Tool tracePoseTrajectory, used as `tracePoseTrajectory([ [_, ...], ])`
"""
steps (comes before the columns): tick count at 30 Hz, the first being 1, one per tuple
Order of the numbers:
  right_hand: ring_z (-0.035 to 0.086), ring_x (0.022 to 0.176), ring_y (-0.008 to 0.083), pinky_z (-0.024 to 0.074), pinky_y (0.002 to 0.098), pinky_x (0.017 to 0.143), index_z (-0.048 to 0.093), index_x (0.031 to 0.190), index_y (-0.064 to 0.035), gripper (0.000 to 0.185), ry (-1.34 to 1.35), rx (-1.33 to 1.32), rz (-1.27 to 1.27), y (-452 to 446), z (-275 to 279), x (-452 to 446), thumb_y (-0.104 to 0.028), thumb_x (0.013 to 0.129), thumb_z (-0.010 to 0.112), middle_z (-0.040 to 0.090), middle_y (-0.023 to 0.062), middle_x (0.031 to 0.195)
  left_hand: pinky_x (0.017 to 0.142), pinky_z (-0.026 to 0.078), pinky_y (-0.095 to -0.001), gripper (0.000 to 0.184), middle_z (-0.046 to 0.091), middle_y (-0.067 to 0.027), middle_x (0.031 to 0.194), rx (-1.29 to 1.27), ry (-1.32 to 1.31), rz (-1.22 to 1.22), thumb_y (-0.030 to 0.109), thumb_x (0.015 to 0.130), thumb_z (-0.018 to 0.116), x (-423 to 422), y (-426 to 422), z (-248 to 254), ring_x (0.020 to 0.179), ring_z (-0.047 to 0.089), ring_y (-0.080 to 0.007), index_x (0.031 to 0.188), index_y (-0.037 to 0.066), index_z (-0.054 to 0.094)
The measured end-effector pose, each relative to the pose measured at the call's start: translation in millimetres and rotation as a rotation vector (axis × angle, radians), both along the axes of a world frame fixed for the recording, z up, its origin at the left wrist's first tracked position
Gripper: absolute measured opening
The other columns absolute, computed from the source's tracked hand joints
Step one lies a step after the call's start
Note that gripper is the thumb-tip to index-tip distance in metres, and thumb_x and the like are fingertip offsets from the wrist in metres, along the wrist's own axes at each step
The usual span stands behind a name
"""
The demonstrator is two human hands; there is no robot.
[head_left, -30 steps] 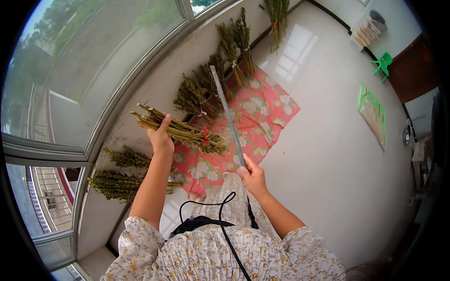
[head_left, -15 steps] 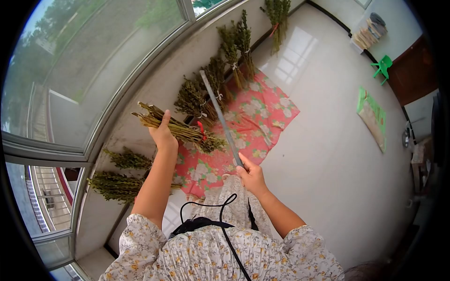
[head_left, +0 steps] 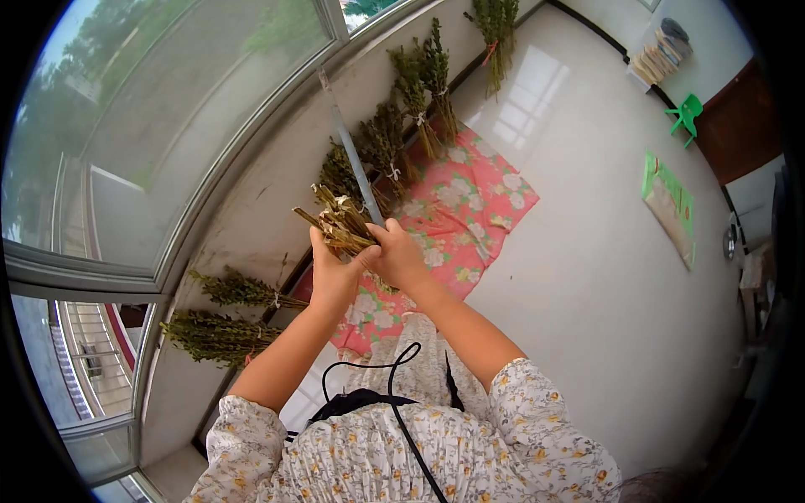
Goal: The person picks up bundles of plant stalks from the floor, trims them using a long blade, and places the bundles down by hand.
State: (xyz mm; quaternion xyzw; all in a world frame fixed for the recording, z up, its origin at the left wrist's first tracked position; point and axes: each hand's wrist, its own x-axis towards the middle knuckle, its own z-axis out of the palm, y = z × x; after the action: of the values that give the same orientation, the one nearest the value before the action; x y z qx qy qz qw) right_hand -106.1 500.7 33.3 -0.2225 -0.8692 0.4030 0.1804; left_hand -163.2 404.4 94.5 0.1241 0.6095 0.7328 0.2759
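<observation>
Cut stem ends of a bundle of dried leafy stems (head_left: 344,225) point up and away from me, with its leafy end hidden below my hands. Wrapped around its left side is my left hand (head_left: 334,272). My right hand (head_left: 399,256) grips the lower end of a long, straight grey rod (head_left: 350,149) and presses close against the bundle and the other thumb. The rod slants up to the left, its far tip over the wall below the window. A pink floral cloth (head_left: 495,189) lies on the floor beneath.
Several tied plant bundles (head_left: 411,84) lean along the wall, and another bundle (head_left: 499,38) stands farther off. Two more (head_left: 222,335) lie at the left near the window (head_left: 193,126). A green chair (head_left: 688,116) and a green-edged bag (head_left: 668,210) are across the white floor.
The bundle has moved right and turned so its stem ends face up. My right hand has come left to meet it, and the rod has swung left.
</observation>
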Motion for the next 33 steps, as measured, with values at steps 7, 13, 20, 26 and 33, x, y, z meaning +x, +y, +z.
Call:
tracePoseTrajectory([
  [7, 0.057, 0.079, 0.0323, 0.0469, 0.0417, 0.066, 0.055, 0.113, -0.0183, 0.053, -0.148, 0.015, 0.156, 8.0, 17.4, 4.5, -0.028, 0.065, 0.075, 0.049, 0.0110, 0.085, 0.084, 0.048, -0.0328, 0.068, 0.056, -0.0064, 0.108, -0.003, 0.085, -0.387, 0.004, 0.064, 0.079, -42.8, -5.7, -11.7, 0.094, 0.057, -0.0168, 0.121, 0.004, 0.043],
  [13, 0.058, 0.073, 0.0303, 0.0451, 0.0389, 0.064, 0.035, 0.134, -0.0092, 0.061, -0.024, -0.308, -0.109, 29.8, -10.6, 46.7, -0.025, 0.081, 0.062, 0.057, 0.0156, 0.086, 0.082, 0.042, -0.0320, 0.032, 0.055, -0.0015, 0.097, -0.047, -0.134, -0.081, -0.004, 0.069, 0.067, -75.1, -17.1, -26.4, 0.095, 0.051, -0.0168, 0.094, 0.010, 0.052],
  [20, 0.054, 0.071, 0.0123, 0.0436, 0.0270, 0.063, 0.038, 0.132, -0.0014, 0.050, 0.010, -0.885, -0.194, -26.6, -49.1, 144.6, -0.014, 0.086, 0.053, 0.057, 0.0068, 0.085, 0.076, 0.040, -0.0312, 0.029, 0.053, -0.0041, 0.089, -0.052, -0.146, 0.146, -0.010, 0.064, 0.056, -101.7, -25.3, -49.4, 0.084, 0.049, -0.0204, 0.086, 0.009, 0.054],
  [26, 0.050, 0.067, 0.0127, 0.0426, 0.0281, 0.064, 0.042, 0.130, -0.0034, 0.048, -0.035, -0.934, -0.168, -30.4, -39.0, 143.7, -0.014, 0.085, 0.056, 0.056, 0.0047, 0.077, 0.069, 0.045, -0.0379, 0.024, 0.056, -0.0076, 0.086, -0.037, -0.117, 0.161, -0.011, 0.066, 0.051, -97.1, -15.6, -35.0, 0.081, 0.054, -0.0232, 0.085, 0.003, 0.054],
  [33, 0.040, 0.053, 0.0032, 0.0338, 0.0203, 0.047, 0.038, 0.133, -0.0021, 0.048, 0.032, -1.027, -0.155, -33.7, -32.5, 140.8, -0.009, 0.087, 0.052, 0.049, -0.0020, 0.070, 0.072, 0.043, -0.0341, 0.032, 0.054, -0.0067, 0.090, 0.085, -0.100, 0.197, -0.011, 0.063, 0.050, -108.1, -17.0, -42.9, 0.081, 0.051, -0.0214, 0.091, 0.004, 0.056],
])
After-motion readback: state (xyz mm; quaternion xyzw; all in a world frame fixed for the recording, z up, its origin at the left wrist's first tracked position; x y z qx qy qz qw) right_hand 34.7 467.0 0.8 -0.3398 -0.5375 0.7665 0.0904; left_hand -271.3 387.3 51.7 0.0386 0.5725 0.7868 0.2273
